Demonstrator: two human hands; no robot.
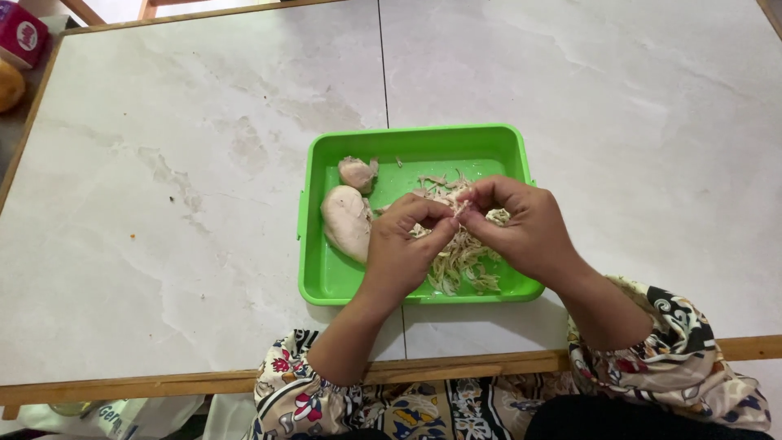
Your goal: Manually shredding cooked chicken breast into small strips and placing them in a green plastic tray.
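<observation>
Between the two hands, a small piece of cooked chicken (458, 208) is pinched at the fingertips, just above the pile of shredded chicken (463, 259) in the green tray (415, 140). The left hand (403, 244) and the right hand (521, 224) are both closed on that piece, thumbs nearly touching. Judged from this, the shredding is best done by pulling along the grain in thin strands, kept low over the tray so that strands fall onto the pile. Just left of the left hand, two whole pieces (348, 218) are lying untouched in the tray. Far to the left, at the edge of the counter (163, 204), a small magenta box (20, 34) with a pale oval label is seen.
</observation>
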